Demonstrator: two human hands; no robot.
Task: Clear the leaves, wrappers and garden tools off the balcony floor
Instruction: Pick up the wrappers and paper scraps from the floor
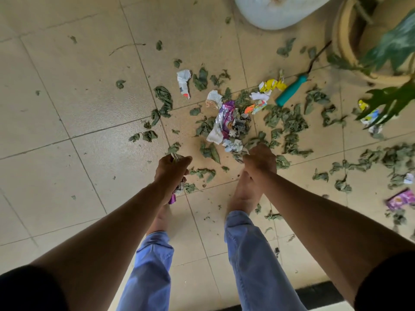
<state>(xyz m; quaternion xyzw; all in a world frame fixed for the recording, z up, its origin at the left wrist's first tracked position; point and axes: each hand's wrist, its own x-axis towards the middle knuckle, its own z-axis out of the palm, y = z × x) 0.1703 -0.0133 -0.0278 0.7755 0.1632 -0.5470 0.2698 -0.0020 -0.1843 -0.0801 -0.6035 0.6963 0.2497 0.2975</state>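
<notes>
Left hand (171,170) gripped crumpled wrappers (177,189) | right hand (260,161) clutched dry green leaves (239,156) | teal-handled garden tool (292,89) lay far right.

Both arms down, left grip (173,169) and right grip (260,161) curled.

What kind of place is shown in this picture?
Probably a home balcony or patio: a beige tiled floor, a potted plant at its edge, and a teal-handled garden tool lying among scattered leaves.
</notes>
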